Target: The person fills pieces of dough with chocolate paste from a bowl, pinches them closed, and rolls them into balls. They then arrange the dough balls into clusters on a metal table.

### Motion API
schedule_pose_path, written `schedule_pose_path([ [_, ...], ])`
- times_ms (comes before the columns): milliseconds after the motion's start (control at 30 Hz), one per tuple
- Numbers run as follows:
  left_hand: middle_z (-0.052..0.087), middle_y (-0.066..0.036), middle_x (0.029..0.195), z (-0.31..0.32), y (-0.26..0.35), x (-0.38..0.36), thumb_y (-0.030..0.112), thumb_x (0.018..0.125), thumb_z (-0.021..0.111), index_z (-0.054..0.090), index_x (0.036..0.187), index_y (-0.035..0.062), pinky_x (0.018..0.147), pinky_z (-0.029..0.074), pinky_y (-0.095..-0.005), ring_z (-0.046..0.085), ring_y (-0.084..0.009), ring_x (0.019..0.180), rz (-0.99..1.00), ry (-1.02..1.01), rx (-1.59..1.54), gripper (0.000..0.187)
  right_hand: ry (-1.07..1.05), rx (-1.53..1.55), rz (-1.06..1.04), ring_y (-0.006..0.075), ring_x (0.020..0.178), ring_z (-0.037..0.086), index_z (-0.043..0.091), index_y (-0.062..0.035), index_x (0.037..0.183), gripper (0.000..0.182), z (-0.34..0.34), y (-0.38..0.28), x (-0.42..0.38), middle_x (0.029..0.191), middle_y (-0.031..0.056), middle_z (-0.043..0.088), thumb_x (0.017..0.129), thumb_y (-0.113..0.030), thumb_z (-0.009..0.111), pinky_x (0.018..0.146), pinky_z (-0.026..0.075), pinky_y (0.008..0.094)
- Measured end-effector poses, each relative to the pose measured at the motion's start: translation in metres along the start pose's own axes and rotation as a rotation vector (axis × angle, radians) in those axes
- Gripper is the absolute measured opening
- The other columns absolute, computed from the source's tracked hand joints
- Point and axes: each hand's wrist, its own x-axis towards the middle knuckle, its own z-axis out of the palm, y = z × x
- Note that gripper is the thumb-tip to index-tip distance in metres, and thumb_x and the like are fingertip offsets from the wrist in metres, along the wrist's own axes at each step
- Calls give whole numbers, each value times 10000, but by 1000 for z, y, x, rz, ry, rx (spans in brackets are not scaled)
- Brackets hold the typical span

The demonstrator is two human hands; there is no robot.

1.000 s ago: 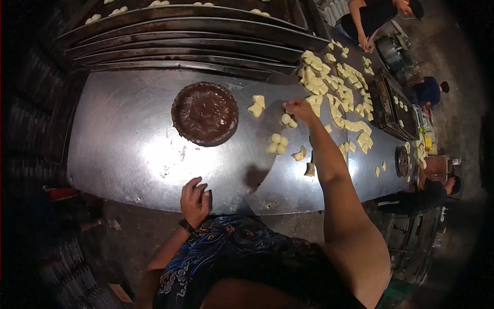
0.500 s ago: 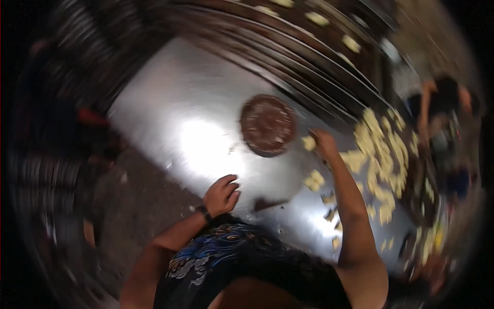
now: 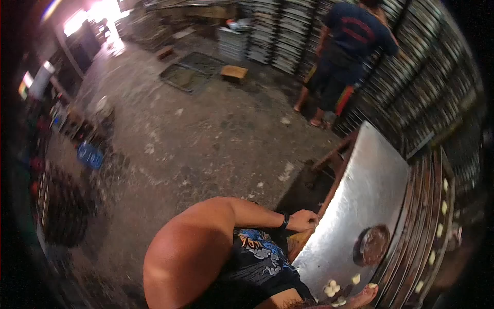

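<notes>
Holding the left hand (image 3: pixel 303 220) at the long edge of the table (image 3: pixel 368 175), with fingers curled in and a black band (image 3: pixel 285 220) on the wrist. Hard to tell if gripping the edge or just resting by it. Reaching low over the near end of the table with the right hand (image 3: pixel 366 296), with a small pale bit (image 3: pixel 372 286) at the fingertips. Too small to tell if pinched or only touched.

On the table near the right hand, a bunch of dough balls (image 3: pixel 331 288), all close together, and just beside, a piece of dough (image 3: pixel 356 278). Farther up the table, a round bowl (image 3: pixel 374 246) of shiny brown paste. Along the far side, a stack of trays (image 3: pixel 411 226), with a row of dough lumps (image 3: pixel 440 229) on top. Past the far end, a person (image 3: pixel 352 51) in a dark shirt, turned away, near tall piles of trays (image 3: pixel 293 31). On the floor, a small box (image 3: pixel 234 73) and a blue jug (image 3: pixel 89 155).
</notes>
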Motion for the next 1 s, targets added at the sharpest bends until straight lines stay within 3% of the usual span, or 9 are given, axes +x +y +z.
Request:
schedule_pose_path([
  [33,625,-167,990,-11,4,-7,255,834,575,641,983,26,757,480,-394,612,-315,886,-56,21,42,281,102,-415,-133,196,798,576,550,-26,1163,318,92,-23,-38,902,111,620,925,-236,541,733,474,311],
  [100,635,-165,972,-39,28,-19,278,843,571,632,992,20,761,477,-388,615,-300,882,-162,39,-85,303,16,-541,-181,195,835,572,530,-17,1181,337,201,-41,-71,941,115,616,922,-230,555,757,470,306],
  [133,643,-155,918,-37,7,-18,283,859,563,619,1001,9,741,478,-372,618,-256,852,-44,122,-33,313,-54,-505,-181,195,853,570,520,-12,1190,347,246,-49,-84,960,116,614,921,-227,562,769,468,304],
  [233,650,-140,880,-69,16,-31,281,872,550,613,1004,8,726,480,-360,619,-227,812,-174,120,-130,310,-238,-161,-60,185,893,555,499,-4,1188,361,356,-49,-109,993,91,601,905,-207,596,786,459,303],
  [367,650,-97,875,-114,30,-61,297,883,543,610,1003,13,714,485,-333,624,-181,766,-235,284,-172,316,-652,27,-183,211,962,543,458,-6,1181,348,450,-26,-147,1033,87,538,879,-108,598,828,474,297],
  [467,638,-77,864,-134,22,-75,314,885,558,605,1013,15,703,485,-315,614,-150,771,-282,389,-241,328,-715,148,76,210,918,562,493,-31,1162,327,522,-36,-209,1024,100,547,859,-73,611,765,495,284],
  [533,633,-65,859,-141,30,-80,304,894,556,606,1009,17,679,481,-290,603,-132,775,-350,440,-298,313,-777,178,316,214,886,595,537,-36,1119,300,549,-40,-237,1047,107,565,829,19,589,700,530,277],
  [833,641,-86,865,-122,53,-52,256,892,554,598,979,-21,703,493,-303,621,-149,776,-211,493,-439,294,-758,191,478,197,932,607,526,-4,1087,290,523,-34,-280,1069,115,575,814,66,591,760,550,273],
  [1000,637,-70,831,-86,57,-36,239,896,550,597,972,-10,694,491,-305,613,-144,757,-223,376,-435,265,-635,24,320,167,868,615,554,-15,1060,225,466,-21,-256,990,84,607,841,11,600,759,523,254],
])
